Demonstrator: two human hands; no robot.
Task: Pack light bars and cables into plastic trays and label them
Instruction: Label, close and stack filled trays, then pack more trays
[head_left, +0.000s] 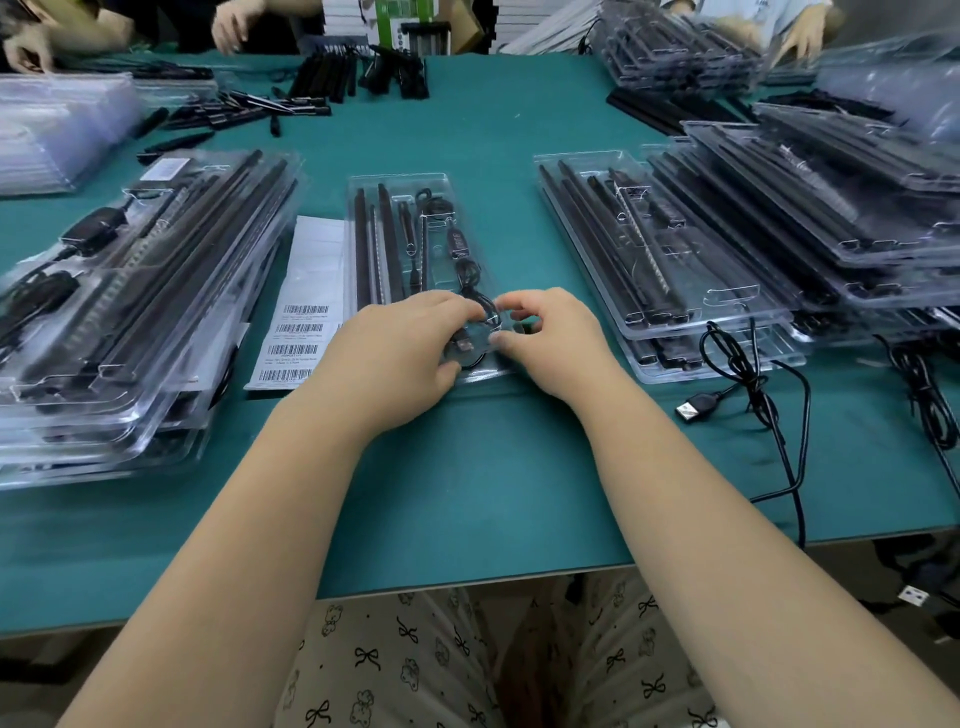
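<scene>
Pinching the black cable (480, 304) with curled fingers (470, 312) of the left hand (410, 348) and fingers (501, 340) of the right hand (550, 338), both right on the near end of the clear tray (402, 182), tucking the loop and its plug down there. Running long, away from the body, with dark light bars (387, 234) lying the same way. Lying just left on the green surface (467, 467), a label sheet (304, 312) showing barcodes, print too small to read.

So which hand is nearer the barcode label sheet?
Left. The left hand works at the tray's near end, just right of the barcode label sheet; the right hand sits farther right.
</scene>
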